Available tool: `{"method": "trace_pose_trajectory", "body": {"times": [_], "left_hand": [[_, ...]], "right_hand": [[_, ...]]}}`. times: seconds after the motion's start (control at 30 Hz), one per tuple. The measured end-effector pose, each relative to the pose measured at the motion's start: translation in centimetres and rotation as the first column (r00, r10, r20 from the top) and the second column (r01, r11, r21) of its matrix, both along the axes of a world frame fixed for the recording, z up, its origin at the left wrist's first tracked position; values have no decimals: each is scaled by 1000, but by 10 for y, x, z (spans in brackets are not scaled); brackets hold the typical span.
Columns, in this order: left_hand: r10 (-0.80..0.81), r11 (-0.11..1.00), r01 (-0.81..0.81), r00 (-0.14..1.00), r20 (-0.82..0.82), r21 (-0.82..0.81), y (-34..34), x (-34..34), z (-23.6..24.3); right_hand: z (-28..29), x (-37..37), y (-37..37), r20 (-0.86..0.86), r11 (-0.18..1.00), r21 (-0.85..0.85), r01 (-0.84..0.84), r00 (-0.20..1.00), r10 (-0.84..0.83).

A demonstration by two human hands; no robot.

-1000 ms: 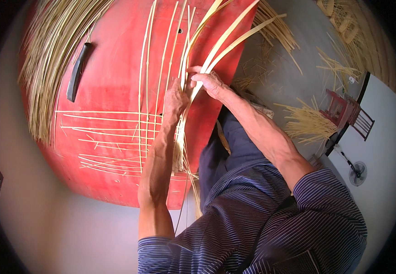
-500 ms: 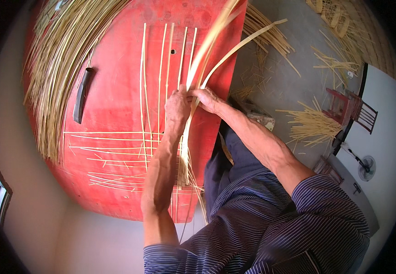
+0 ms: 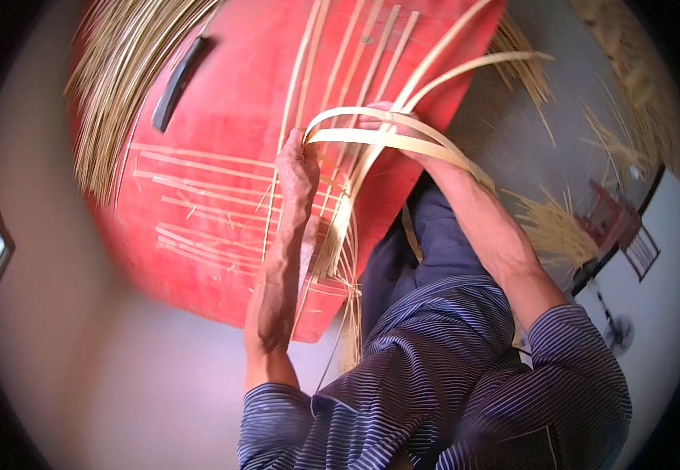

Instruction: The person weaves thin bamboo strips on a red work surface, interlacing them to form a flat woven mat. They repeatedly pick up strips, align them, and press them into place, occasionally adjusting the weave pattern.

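My left hand [image 3: 298, 166] is closed on the ends of two pale bamboo strips [image 3: 356, 136], which arch over to the right across my right forearm. My right hand [image 3: 379, 119] is partly hidden behind these strips; its fingers close around the upright bamboo strips [image 3: 426, 70] that fan toward the upper right. Below the hands, more strips gather into a bundle [image 3: 334, 249] running toward my lap. It lies on the red board [image 3: 230, 102], partly behind my left forearm.
Several thin strips [image 3: 207, 188] lie crosswise on the board's left. A dark flat blade-like tool [image 3: 177, 88] lies near a big bundle of long strips [image 3: 113, 86]. On the floor at right are cut strips [image 3: 555, 227] and a small wooden chair [image 3: 610, 219].
Two strips have been bent over to the right, their ends now in my left hand. My right hand has moved up and right. The whole view has shifted.
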State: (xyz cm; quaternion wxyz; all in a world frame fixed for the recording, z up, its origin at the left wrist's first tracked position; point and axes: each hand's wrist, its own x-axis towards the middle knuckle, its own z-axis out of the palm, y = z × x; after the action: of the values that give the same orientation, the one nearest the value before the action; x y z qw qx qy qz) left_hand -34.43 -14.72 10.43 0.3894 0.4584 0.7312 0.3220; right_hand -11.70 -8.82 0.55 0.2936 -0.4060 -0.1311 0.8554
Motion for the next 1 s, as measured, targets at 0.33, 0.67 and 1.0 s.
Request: {"method": "trace_pose_trajectory", "body": {"times": [0.33,0.67,1.0], "left_hand": [[313,949,-309,913,261,-58,-9,-41,5],[86,986,-102,989,124,131,131,-36,45],[530,775,-549,835,152,314,7,-131,41]], "right_hand": [[14,-4,13,141,986,-140,-86,984,106],[24,-16,14,149,983,-163,-82,983,107],[16,-9,16,183,983,-161,-85,977,114]]}}
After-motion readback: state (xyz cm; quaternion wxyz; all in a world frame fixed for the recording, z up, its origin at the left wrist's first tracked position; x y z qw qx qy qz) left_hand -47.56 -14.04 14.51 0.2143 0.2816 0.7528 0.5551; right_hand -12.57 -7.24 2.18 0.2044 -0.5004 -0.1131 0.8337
